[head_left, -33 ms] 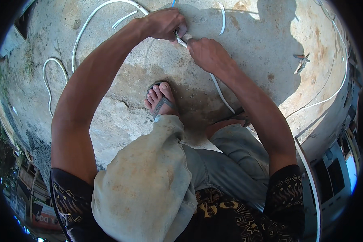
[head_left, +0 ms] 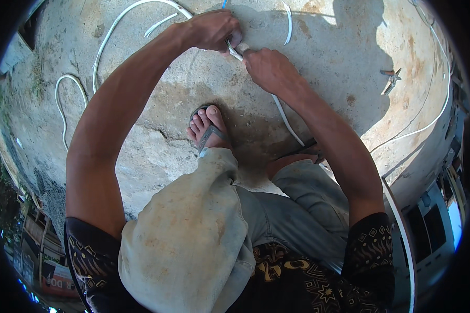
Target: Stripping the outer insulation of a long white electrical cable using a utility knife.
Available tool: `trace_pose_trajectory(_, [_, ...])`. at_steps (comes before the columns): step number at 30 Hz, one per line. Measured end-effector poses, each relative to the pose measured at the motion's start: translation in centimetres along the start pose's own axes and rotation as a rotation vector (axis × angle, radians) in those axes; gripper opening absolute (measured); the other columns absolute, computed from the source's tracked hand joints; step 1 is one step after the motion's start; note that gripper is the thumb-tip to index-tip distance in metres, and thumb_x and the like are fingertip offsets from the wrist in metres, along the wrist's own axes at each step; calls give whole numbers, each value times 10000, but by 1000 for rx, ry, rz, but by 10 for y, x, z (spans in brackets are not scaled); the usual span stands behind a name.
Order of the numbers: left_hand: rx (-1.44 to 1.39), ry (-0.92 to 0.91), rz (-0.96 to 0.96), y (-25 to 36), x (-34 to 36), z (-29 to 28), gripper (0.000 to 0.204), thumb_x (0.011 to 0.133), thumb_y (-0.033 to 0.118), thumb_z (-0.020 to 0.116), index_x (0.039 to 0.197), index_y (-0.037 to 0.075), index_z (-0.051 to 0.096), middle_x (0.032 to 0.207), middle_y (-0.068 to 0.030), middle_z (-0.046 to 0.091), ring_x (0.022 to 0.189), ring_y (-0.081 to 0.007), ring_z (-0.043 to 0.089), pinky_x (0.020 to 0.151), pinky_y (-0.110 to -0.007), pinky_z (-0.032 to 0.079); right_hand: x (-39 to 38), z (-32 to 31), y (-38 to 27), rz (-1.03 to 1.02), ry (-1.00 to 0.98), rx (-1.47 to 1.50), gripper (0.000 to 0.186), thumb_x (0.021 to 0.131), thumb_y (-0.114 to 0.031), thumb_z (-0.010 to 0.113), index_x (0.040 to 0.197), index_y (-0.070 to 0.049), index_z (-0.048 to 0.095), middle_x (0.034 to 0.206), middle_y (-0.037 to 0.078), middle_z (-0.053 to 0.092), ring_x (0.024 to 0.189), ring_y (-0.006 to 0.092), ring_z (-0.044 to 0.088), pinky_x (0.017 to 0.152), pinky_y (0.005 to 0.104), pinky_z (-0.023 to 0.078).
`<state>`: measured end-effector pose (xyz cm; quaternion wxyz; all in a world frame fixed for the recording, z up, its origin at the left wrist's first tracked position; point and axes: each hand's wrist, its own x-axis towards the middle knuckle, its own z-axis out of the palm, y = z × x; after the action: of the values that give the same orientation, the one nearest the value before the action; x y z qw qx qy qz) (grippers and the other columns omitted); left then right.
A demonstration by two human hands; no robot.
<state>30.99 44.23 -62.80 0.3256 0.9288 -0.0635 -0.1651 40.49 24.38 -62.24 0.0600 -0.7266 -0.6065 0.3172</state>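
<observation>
Both hands grip a white electrical cable (head_left: 235,53) above the concrete, close together at the top of the view. My left hand (head_left: 216,31) has its fingers curled round the cable, with the back of the hand toward me. Just to the right, my right hand (head_left: 269,68) is closed on the same cable, its thumb near the left fingertips. From under the right hand the cable runs down toward my right foot. A short blue strand (head_left: 224,4) shows beyond the left hand. What lies inside the closed fingers is mostly hidden.
Pliers (head_left: 390,81) lie open on the concrete at right. A cut white strip (head_left: 288,23) lies ahead, another piece (head_left: 161,25) at left. A large cable loop (head_left: 108,47) and a smaller loop (head_left: 61,104) spread leftward. My sandalled foot (head_left: 209,128) stands below the hands.
</observation>
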Motion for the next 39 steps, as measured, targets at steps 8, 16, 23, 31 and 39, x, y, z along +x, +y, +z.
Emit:
trace_pose_trajectory(8, [-21, 6, -46, -2, -2, 6, 255, 693, 150, 848, 912, 89, 733, 889, -82, 675, 946, -268, 607, 884, -399, 475, -8, -3, 0, 74, -126, 5, 220, 914, -141, 527, 895, 8, 689, 801, 254, 683, 757, 428, 698, 691, 501, 569])
trace_pose_trajectory(16, [7, -167, -134, 2, 7, 5, 327, 772, 170, 766, 1083, 74, 736, 1084, -159, 708, 1049, -348, 638, 952, -458, 503, -27, 7, 12, 88, -102, 15, 255, 974, -217, 518, 913, -7, 649, 788, 253, 656, 811, 440, 648, 758, 527, 522])
trace_pose_trajectory(23, [99, -135, -177, 4, 4, 9, 313, 786, 163, 747, 1090, 93, 739, 1053, -159, 713, 1024, -342, 639, 931, -457, 506, -41, 8, 12, 119, -95, 53, 265, 956, -196, 525, 878, 4, 679, 793, 247, 667, 755, 426, 679, 719, 505, 555])
trace_pose_trajectory(31, [44, -152, -256, 18, 5, -3, 197, 812, 133, 710, 998, 91, 756, 979, -143, 723, 968, -312, 665, 894, -437, 531, -66, 14, 20, 106, -137, 63, 244, 965, -197, 508, 918, -9, 657, 863, 228, 674, 832, 412, 660, 795, 521, 533])
trace_pose_trajectory(39, [98, -45, -209, 42, -3, -11, 217, 814, 92, 706, 1028, 89, 744, 1060, -142, 712, 1040, -314, 653, 938, -432, 529, -89, 19, 21, 235, -174, 128, 274, 984, -216, 504, 908, 12, 635, 837, 245, 656, 834, 444, 638, 785, 531, 503])
